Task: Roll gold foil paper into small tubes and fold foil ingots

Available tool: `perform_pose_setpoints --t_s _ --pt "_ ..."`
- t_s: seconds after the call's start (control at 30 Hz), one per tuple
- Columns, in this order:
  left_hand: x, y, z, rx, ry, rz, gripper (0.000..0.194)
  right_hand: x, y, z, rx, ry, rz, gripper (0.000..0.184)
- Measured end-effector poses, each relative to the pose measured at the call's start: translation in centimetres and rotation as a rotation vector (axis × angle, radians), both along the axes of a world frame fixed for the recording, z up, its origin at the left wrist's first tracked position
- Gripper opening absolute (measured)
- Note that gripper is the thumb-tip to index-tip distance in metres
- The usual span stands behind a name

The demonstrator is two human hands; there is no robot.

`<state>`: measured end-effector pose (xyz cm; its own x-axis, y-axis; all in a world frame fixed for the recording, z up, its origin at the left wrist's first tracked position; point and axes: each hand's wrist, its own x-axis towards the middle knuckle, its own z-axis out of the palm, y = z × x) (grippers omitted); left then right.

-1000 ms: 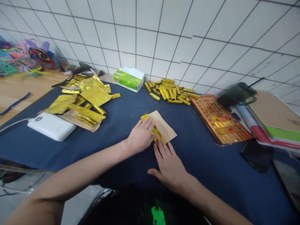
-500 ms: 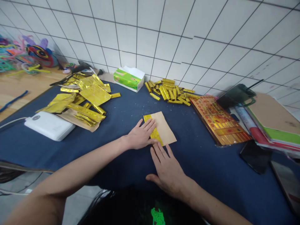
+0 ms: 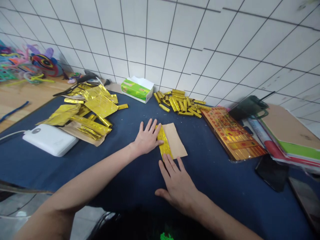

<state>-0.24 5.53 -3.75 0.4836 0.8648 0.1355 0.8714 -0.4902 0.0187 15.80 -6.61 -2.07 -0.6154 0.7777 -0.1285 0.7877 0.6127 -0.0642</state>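
Note:
A sheet of paper (image 3: 176, 141), tan on one face and gold foil on the other, lies on the dark blue cloth in front of me. Its left side is folded over, so a gold strip (image 3: 164, 141) shows along that edge. My left hand (image 3: 147, 137) lies flat with fingers spread at the strip's left edge, thumb and fingertips touching it. The fingertips of my right hand (image 3: 178, 181) rest on the strip's near end, fingers stretched out and thumb apart. Neither hand grips anything.
Rolled gold tubes (image 3: 178, 101) are heaped by the wall, right of a green tissue pack (image 3: 137, 88). Gold foil sheets (image 3: 100, 105) and a white power bank (image 3: 50, 139) lie left. Rightward are an orange-gold packet (image 3: 233, 133), a dark cup (image 3: 248, 108), notebooks (image 3: 292, 130) and a black phone (image 3: 272, 172).
My left hand has slid left off the gold strip to its edge, its fingers spreading wider. More of the strip shows. My right hand stays at the near end.

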Motion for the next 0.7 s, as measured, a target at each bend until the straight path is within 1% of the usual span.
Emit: perform_pose_setpoints --t_s 0.07,0.1,0.13,0.2,0.23,0.27,0.33,0.37,0.47,0.5,0.53,0.6,0.63,0.67,0.7 --pt "0.5 -0.3 0.4 0.118 -0.036 0.082 0.074 -0.3 0.5 0.1 0.017 -0.004 -0.029 0.084" --pt "0.7 -0.5 0.6 0.144 -0.047 0.085 0.071 -0.5 0.8 0.2 0.024 -0.005 -0.041 0.083" --pt "0.8 -0.6 0.7 0.144 -0.050 0.059 0.063 -0.6 1.0 0.2 0.028 -0.005 -0.049 0.083" --pt "1.1 -0.9 0.8 0.087 -0.044 -0.034 0.041 -0.8 1.1 0.3 0.023 -0.007 -0.053 0.082" --pt "1.2 -1.1 0.7 0.051 -0.043 -0.080 0.035 -0.9 1.1 0.2 0.017 -0.006 -0.051 0.081" --pt "1.2 -1.2 0.5 0.023 -0.046 -0.115 0.032 -0.9 0.9 0.2 0.009 -0.004 -0.044 0.081" --pt "1.3 -1.6 0.1 0.013 -0.061 -0.141 0.033 -0.8 0.6 0.2 -0.010 0.007 -0.020 0.081" --pt "1.3 -1.8 -0.1 0.022 -0.064 -0.145 0.037 -0.7 0.4 0.3 -0.022 0.016 -0.007 0.082" --pt "1.3 -2.5 -0.5 0.020 -0.037 -0.172 0.048 -0.2 0.6 1.5 -0.082 0.047 0.037 0.079" --pt "1.2 -2.6 -0.4 -0.001 -0.023 -0.185 0.050 0.0 1.0 2.3 -0.112 0.066 0.053 0.074" --pt "1.1 -2.8 -0.3 -0.026 -0.009 -0.200 0.052 0.2 1.6 3.1 -0.153 0.096 0.079 0.065" --pt "0.9 -2.9 0.1 -0.071 0.018 -0.236 0.055 0.5 3.3 4.4 -0.219 0.216 0.085 0.040" --pt "0.8 -2.9 0.4 -0.090 0.031 -0.257 0.055 0.6 4.3 4.8 -0.217 0.274 0.056 0.032" --pt "0.8 -2.9 0.5 -0.105 0.042 -0.281 0.053 0.7 5.4 4.9 -0.181 0.329 0.018 0.027" --pt "0.8 -2.9 0.7 -0.111 0.047 -0.304 0.049 0.8 6.6 4.7 -0.126 0.391 -0.021 0.027"
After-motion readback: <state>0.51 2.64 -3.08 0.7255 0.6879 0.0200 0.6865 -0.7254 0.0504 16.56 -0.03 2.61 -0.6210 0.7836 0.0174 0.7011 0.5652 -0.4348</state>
